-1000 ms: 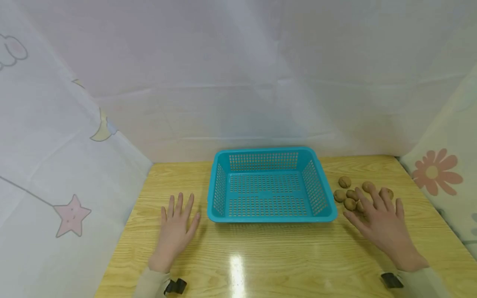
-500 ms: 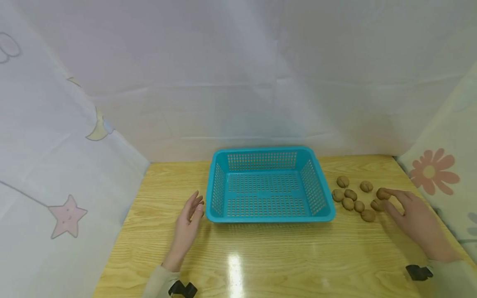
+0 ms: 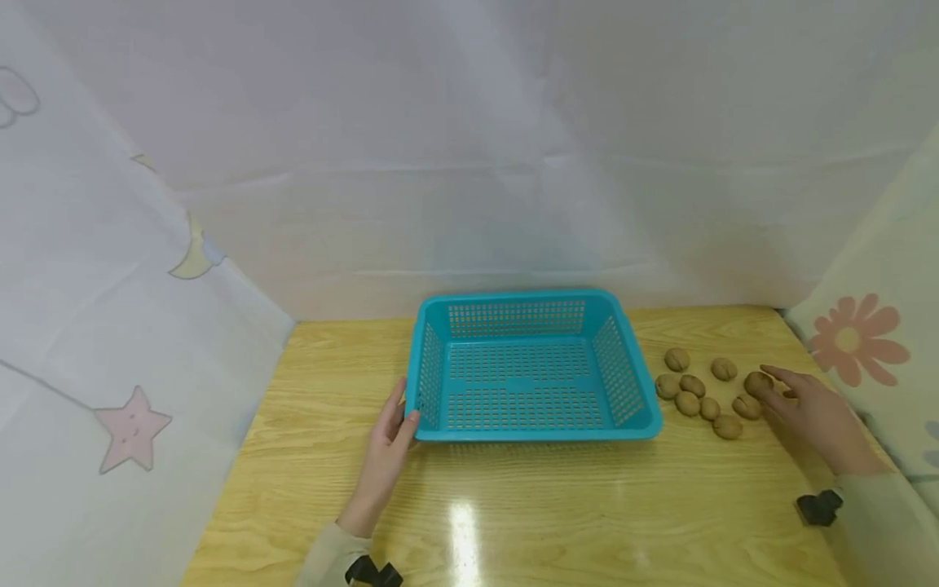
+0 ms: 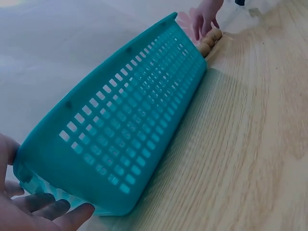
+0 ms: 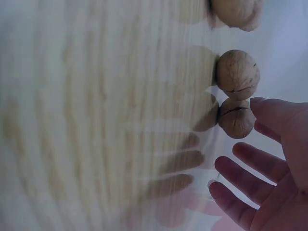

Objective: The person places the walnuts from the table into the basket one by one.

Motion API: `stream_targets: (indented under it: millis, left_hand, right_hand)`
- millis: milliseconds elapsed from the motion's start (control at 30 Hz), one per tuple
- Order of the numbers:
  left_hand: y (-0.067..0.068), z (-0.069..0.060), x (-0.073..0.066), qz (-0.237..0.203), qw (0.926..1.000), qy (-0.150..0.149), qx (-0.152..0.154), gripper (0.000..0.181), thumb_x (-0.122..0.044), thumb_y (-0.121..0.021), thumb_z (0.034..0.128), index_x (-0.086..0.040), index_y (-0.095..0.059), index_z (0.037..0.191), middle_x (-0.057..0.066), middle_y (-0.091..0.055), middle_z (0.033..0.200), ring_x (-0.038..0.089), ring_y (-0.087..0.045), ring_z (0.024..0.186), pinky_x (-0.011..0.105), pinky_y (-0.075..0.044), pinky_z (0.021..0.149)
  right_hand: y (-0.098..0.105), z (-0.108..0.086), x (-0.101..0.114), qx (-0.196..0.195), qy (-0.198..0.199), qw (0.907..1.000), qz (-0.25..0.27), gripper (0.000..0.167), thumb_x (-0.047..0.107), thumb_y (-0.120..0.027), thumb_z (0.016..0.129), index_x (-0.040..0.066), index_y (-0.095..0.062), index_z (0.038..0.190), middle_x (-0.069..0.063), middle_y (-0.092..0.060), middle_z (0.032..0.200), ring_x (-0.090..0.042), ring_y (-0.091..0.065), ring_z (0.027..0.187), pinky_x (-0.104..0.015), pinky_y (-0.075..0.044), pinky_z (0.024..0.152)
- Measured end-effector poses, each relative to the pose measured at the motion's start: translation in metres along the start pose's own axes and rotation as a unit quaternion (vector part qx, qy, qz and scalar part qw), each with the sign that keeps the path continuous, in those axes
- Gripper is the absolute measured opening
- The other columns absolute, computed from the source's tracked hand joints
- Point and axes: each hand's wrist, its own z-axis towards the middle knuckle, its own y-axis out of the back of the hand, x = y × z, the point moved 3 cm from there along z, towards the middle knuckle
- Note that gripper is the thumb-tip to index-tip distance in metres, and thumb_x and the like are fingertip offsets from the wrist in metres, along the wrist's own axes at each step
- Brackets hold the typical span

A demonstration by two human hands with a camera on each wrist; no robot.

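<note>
A blue plastic basket [image 3: 522,383] with perforated walls stands on the wooden table. My left hand [image 3: 385,448] grips its left front corner, thumb at the rim and fingers against the outside of the end wall, as the left wrist view [image 4: 43,209] also shows. On the right lies a loose group of walnuts [image 3: 687,403]. Beside the rightmost walnut [image 3: 759,384] is my right hand [image 3: 822,420], fingers apart and loosely extended. In the right wrist view its thumb comes close to a walnut [image 5: 236,118]; whether they touch I cannot tell.
The wooden table [image 3: 557,514] ends at a pale cloth wall [image 3: 469,204] behind the basket. More cloth with printed shapes hangs at both sides. A black band [image 3: 819,507] sits at my right wrist.
My left hand has moved right and taken hold of the basket's corner. My right hand has shifted from above the walnuts to their right side, its fingers turned toward them.
</note>
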Motion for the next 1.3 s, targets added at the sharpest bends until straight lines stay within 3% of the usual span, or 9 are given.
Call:
stream_targets:
  millis: [300, 500, 767, 1300]
  left_hand:
    - [-0.004, 0.0, 0.001, -0.027, 0.9993, 0.024, -0.004, 0.064, -0.018, -0.046, 0.1129, -0.012, -0.015, 0.168, 0.031, -0.039, 0.159, 0.049, -0.05, 0.137, 0.043, -0.053, 0.104]
    - [-0.005, 0.0, 0.002, -0.021, 0.9995, 0.023, -0.007, 0.064, -0.017, -0.045, 0.113, -0.009, -0.014, 0.168, 0.031, -0.039, 0.159, 0.049, -0.05, 0.137, 0.043, -0.054, 0.102]
    - [-0.004, -0.001, 0.001, -0.022, 0.9993, 0.03, -0.008, 0.062, -0.015, -0.043, 0.1133, -0.01, -0.014, 0.168, 0.03, -0.039, 0.159, 0.049, -0.049, 0.137, 0.044, -0.053, 0.103]
    - [-0.004, -0.003, 0.0, -0.013, 0.9992, 0.034, -0.015, 0.062, -0.021, -0.044, 0.1135, -0.015, -0.016, 0.169, 0.029, -0.043, 0.157, 0.048, -0.053, 0.134, 0.048, -0.053, 0.103]
  right_hand:
    - [-0.003, 0.005, -0.01, 0.015, -0.021, 0.9997, 0.001, 0.063, 0.039, -0.054, 0.109, -0.013, -0.047, 0.146, -0.044, -0.054, 0.131, -0.059, -0.061, 0.104, -0.063, -0.051, 0.071]
    - [-0.003, 0.005, -0.01, 0.016, -0.035, 0.9992, -0.006, 0.065, 0.043, -0.053, 0.109, -0.011, -0.047, 0.145, -0.042, -0.053, 0.134, -0.059, -0.059, 0.108, -0.063, -0.05, 0.073]
    - [0.003, 0.005, -0.001, 0.0, -0.006, 1.0, -0.008, 0.062, 0.038, -0.06, 0.107, -0.012, -0.051, 0.143, -0.041, -0.056, 0.132, -0.058, -0.059, 0.106, -0.065, -0.049, 0.073]
    - [0.026, 0.001, 0.074, -0.021, 0.032, 0.9992, -0.011, 0.06, 0.038, -0.063, 0.105, -0.005, -0.053, 0.146, -0.033, -0.061, 0.133, -0.053, -0.06, 0.107, -0.064, -0.051, 0.072]
